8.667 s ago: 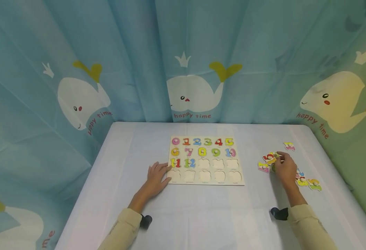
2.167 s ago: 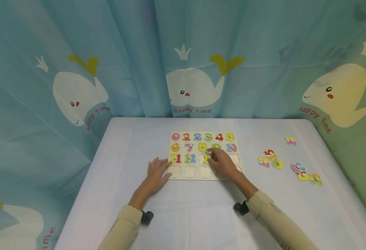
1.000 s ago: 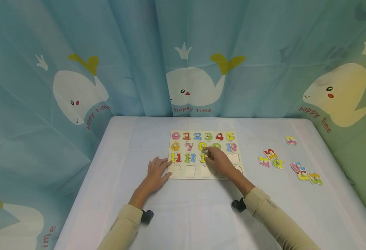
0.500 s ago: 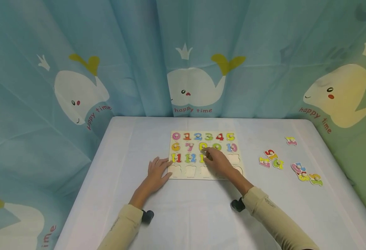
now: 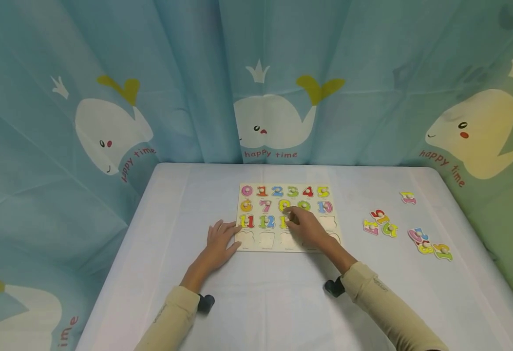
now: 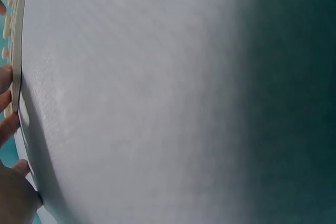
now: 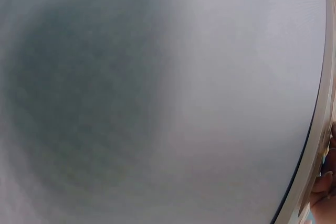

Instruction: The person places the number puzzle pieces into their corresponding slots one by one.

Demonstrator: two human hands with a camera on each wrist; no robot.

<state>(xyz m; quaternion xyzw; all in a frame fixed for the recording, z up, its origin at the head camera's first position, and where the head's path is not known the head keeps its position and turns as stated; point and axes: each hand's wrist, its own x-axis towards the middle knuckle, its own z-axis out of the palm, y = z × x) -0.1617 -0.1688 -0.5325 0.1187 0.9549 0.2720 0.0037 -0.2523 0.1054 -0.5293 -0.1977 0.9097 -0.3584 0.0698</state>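
Observation:
A wooden number puzzle board [image 5: 266, 249] lies on the white table, its upper two rows filled with coloured number pieces that have knobs. My right hand [image 5: 307, 226] is over the third row, thumb and forefinger pinching a number puzzle piece [image 5: 283, 222] just right of the 12 piece [image 5: 267, 222]. Only the piece's yellow 1 shows; the hand hides the rest. My left hand [image 5: 219, 243] rests at the board's left edge with fingers extended, fingertips on the edge near the 11 piece [image 5: 247, 222]. Fingers [image 6: 6, 127] along the board's edge show in the left wrist view.
Several loose number pieces lie right of the board: one group [image 5: 380, 224] nearer it, another group [image 5: 427, 244] towards the right edge, and a lone piece [image 5: 408, 197] farther back. A curtain [image 5: 195, 97] with whale prints hangs behind the table.
My right hand has come from the loose pieces on the right to the board's third row with a number piece. In the last second it barely moves. The left hand stays at the board's edge.

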